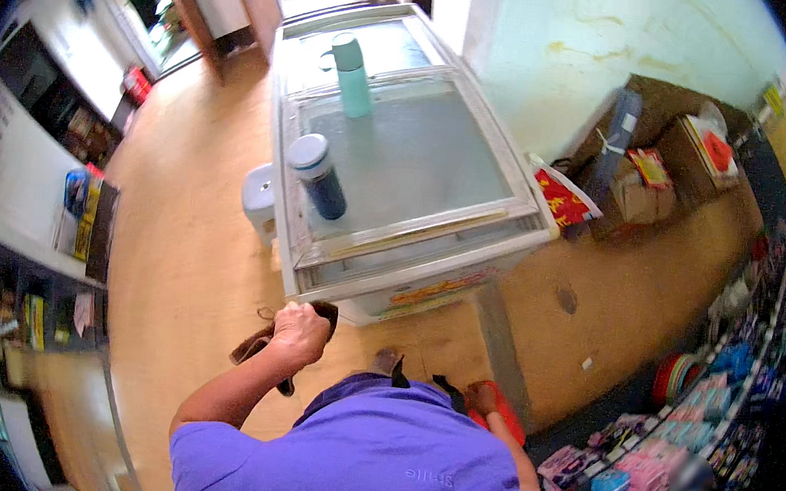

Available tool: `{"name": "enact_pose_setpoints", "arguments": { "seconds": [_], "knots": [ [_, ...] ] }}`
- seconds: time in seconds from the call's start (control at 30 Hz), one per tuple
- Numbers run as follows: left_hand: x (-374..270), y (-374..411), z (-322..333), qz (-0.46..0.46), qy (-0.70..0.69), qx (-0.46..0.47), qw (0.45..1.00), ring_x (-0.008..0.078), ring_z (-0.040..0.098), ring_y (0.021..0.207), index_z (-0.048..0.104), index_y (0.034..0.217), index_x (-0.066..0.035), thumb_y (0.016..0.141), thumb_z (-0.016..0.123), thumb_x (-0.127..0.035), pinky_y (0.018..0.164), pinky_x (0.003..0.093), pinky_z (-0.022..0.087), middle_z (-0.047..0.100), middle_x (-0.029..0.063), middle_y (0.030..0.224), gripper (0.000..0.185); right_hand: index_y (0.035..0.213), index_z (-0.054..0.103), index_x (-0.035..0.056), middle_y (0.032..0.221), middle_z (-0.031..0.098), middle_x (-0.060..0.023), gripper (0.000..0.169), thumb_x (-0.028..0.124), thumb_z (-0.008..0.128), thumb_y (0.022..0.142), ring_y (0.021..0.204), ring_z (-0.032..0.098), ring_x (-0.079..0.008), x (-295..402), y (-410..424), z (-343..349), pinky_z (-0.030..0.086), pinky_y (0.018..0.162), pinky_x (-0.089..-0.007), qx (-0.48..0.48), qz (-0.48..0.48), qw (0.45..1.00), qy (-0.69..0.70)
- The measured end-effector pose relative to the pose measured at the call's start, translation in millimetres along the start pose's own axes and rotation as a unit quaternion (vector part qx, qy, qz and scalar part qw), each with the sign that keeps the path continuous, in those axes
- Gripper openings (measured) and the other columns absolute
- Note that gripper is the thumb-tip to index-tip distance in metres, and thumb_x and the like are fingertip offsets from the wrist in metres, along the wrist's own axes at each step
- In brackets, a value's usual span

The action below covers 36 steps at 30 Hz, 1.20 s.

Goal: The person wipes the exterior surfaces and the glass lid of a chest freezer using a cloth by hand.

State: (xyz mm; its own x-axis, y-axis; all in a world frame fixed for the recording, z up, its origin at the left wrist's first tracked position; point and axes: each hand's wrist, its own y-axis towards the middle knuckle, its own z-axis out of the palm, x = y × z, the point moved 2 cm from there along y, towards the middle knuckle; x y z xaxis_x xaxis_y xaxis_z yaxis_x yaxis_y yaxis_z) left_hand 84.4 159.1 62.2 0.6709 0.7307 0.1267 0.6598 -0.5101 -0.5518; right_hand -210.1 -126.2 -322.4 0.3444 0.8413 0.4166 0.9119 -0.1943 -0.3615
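Observation:
My left hand (pixel 301 336) is closed around a dark brown item (pixel 257 344), which could be cloth or leather. The item sticks out on both sides of the fist, and a thin cord loops from it. This hand is just before the near left corner of a glass-topped chest freezer (pixel 428 245). Low beside my right hip, my right hand (pixel 482 397) grips a red object (pixel 513 415), partly hidden by the hand and forearm. A blue bottle with a pale lid (pixel 318 176) and a mint-green bottle (pixel 352 78) stand on the freezer's glass.
A pale plastic stool (pixel 259 193) stands against the freezer's left side. Cartons (pixel 642 198) and a red bag (pixel 564 197) sit by the right wall. Packaged goods (pixel 647 476) fill a shelf at my right. Further shelves (pixel 93 231) line the left, with open doors beyond.

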Motion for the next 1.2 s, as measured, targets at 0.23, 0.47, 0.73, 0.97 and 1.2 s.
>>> {"name": "enact_pose_setpoints", "arguments": {
  "seconds": [0.23,0.47,0.73,0.97,1.2],
  "knots": [
    [-82.3,41.4,-47.1,0.219,0.011,-0.064,0.973,0.0312,0.059,0.079,0.061,0.080,-0.007,0.062,0.059,-0.011,0.064,0.0393,0.048,0.059,0.0147,0.084,0.019,0.073,0.063,0.0061,0.080,0.060,-0.0163,0.024,0.027,0.050,0.074,0.074,0.058,-0.0334,-73.4,-54.2,134.0,0.046,0.062,-0.0420,0.031,0.165,0.985,0.037],
    [-222.1,117.1,-118.0,0.307,0.057,-0.276,0.909,0.0292,0.050,0.090,0.058,0.088,-0.009,0.070,0.056,-0.015,0.065,0.0406,0.048,0.049,0.0127,0.101,0.019,0.069,0.064,0.0059,0.077,0.061,-0.0165,0.024,0.026,0.051,0.073,0.072,0.059,-0.0331,-67.5,-106.3,255.0,0.047,0.061,-0.0424,0.096,0.145,0.985,0.011],
    [-234.5,182.4,-88.8,0.307,0.336,-0.387,0.802,0.0308,0.044,0.085,0.059,0.093,-0.002,0.073,0.051,-0.024,0.060,0.0395,0.039,0.045,0.0157,0.102,0.031,0.071,0.063,0.0034,0.076,0.061,-0.0180,0.025,0.027,0.052,0.072,0.067,0.059,-0.0330,-6.4,-105.4,200.1,0.046,0.059,-0.0419,0.041,0.317,0.919,0.231],
    [-136.4,124.8,-3.3,0.248,0.548,-0.303,0.739,0.0306,0.042,0.082,0.061,0.090,-0.001,0.068,0.053,-0.021,0.052,0.0373,0.037,0.043,0.0170,0.099,0.031,0.074,0.063,0.0046,0.077,0.061,-0.0166,0.023,0.023,0.050,0.072,0.066,0.059,-0.0316,-31.3,-90.3,156.2,0.046,0.059,-0.0413,0.007,0.239,0.965,0.106],
    [-41.3,52.2,60.2,0.188,0.597,-0.065,0.777,0.0318,0.042,0.083,0.064,0.091,-0.007,0.075,0.049,-0.022,0.053,0.0406,0.036,0.046,0.0192,0.095,0.027,0.073,0.063,0.0060,0.077,0.061,-0.0139,0.020,0.021,0.050,0.072,0.068,0.060,-0.0301,-85.9,-37.0,157.0,0.047,0.057,-0.0411,0.000,0.227,0.970,0.085]
  ]
}}
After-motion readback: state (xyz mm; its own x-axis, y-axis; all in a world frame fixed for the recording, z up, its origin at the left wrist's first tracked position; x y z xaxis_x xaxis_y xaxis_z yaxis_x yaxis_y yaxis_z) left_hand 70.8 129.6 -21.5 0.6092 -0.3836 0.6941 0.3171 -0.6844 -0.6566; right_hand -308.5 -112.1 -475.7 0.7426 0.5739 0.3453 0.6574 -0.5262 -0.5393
